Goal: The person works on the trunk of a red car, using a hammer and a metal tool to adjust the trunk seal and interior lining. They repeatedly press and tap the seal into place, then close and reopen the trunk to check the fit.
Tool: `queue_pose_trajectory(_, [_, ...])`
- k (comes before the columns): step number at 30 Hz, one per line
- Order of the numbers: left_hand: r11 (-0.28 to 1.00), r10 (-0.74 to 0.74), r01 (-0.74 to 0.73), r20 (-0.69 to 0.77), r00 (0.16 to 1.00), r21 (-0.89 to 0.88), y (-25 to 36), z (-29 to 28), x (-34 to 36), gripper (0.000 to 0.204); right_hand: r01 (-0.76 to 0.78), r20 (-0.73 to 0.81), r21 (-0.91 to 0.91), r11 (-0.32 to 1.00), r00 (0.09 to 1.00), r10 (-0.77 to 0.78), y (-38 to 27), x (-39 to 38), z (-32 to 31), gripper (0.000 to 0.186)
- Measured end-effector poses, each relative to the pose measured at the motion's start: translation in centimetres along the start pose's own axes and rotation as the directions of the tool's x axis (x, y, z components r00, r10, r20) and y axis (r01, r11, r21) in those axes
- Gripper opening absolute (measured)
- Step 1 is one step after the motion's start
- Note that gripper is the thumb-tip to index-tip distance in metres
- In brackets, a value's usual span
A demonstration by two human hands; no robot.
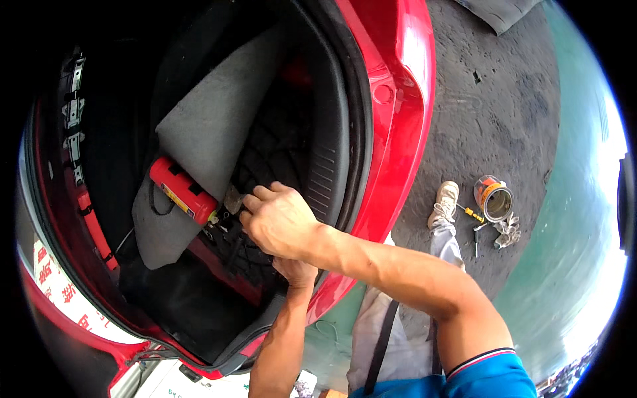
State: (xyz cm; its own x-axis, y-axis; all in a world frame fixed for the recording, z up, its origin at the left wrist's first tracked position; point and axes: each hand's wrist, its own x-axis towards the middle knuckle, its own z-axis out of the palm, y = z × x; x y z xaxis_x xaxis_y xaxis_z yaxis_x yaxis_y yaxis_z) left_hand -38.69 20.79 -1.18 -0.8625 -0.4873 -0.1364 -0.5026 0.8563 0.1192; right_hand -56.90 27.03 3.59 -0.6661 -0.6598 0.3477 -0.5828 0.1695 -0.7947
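1. right hand (282, 222): curled, above left hand (295, 270); whether either clamps anything, cannot tell.
2. red cylinder (179, 189): near the right fingers, against grey liner (206, 113), apparently angled for access.

tin (490, 198) near crumpled gloves (508, 233)

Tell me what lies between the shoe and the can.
A yellow screwdriver lies there, its thin shaft toward the shoe and its handle toward the can. The head view shows it.
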Motion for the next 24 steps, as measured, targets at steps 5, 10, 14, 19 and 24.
queue_pose_trajectory(5, [0.974,-0.187,0.183,-0.019,0.982,-0.132,3.1,-1.8,1.8,0.055,0.226,0.337,-0.225,0.948,0.931,-0.141,5.6,-2.4,-2.8,0.020])
queue_pose_trajectory(10, [0.828,-0.561,0.545,-0.168,0.811,-0.135,5.8,-0.3,2.0,0.063,0.217,0.195,-0.173,0.961,0.964,-0.182,6.3,-3.2,-1.7,0.016])
queue_pose_trajectory(14, [0.872,-0.489,0.469,-0.239,0.839,-0.139,6.1,-0.1,1.2,0.058,0.297,0.213,-0.252,0.921,0.945,-0.247,5.8,-3.5,-1.2,0.015])
queue_pose_trajectory(19, [0.936,-0.339,0.352,-0.345,0.875,-0.026,5.7,-0.7,1.1,0.043,0.247,0.227,-0.277,0.929,0.956,-0.187,4.4,-2.0,-3.1,0.024])
queue_pose_trajectory(24, [0.948,-0.220,0.267,-0.253,0.942,0.172,2.8,1.2,-2.2,0.026,0.297,0.184,-0.104,0.949,0.944,-0.275,-5.3,4.0,-0.7,0.018])
